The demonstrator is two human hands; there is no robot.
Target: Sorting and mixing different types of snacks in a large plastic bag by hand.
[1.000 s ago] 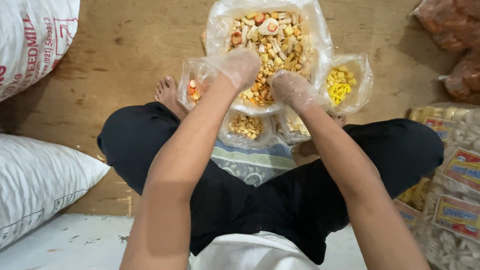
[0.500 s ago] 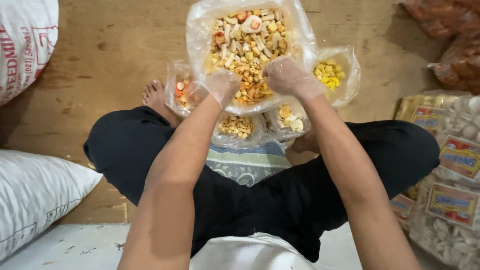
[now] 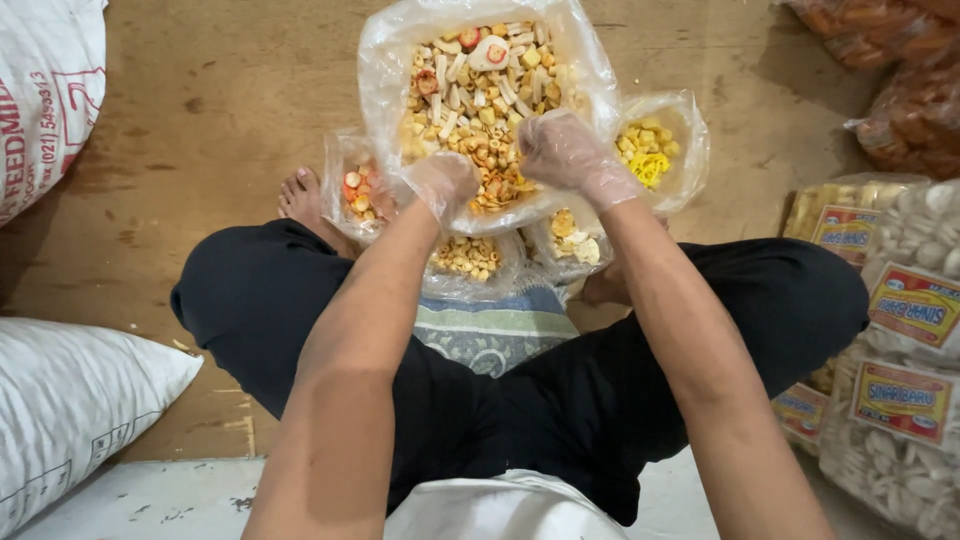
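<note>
I sit cross-legged on the floor. A large clear plastic bag [image 3: 385, 70] of mixed crackers stands open before me. My left hand [image 3: 443, 182], in a thin clear plastic glove, rests at the bag's near rim with fingers curled into the crackers. My right hand [image 3: 566, 152], gloved the same way, is bunched over the crackers at the near right side of the bag. Whether either hand holds crackers is hidden. Smaller open bags surround the large one: red-and-white pieces [image 3: 357, 190], yellow pieces [image 3: 646, 152], and two more bags [image 3: 470, 258] near my legs.
A white woven sack [image 3: 45, 95] lies at the far left, another white sack [image 3: 70, 410] at the near left. Packed cracker bags with labels [image 3: 905, 340] pile at the right, orange snack bags [image 3: 890, 60] at the far right. My bare foot [image 3: 305, 200] sticks out left.
Both hands have drawn slightly toward the near rim of the large bag and closed over the crackers; the camera view has shifted a little.
</note>
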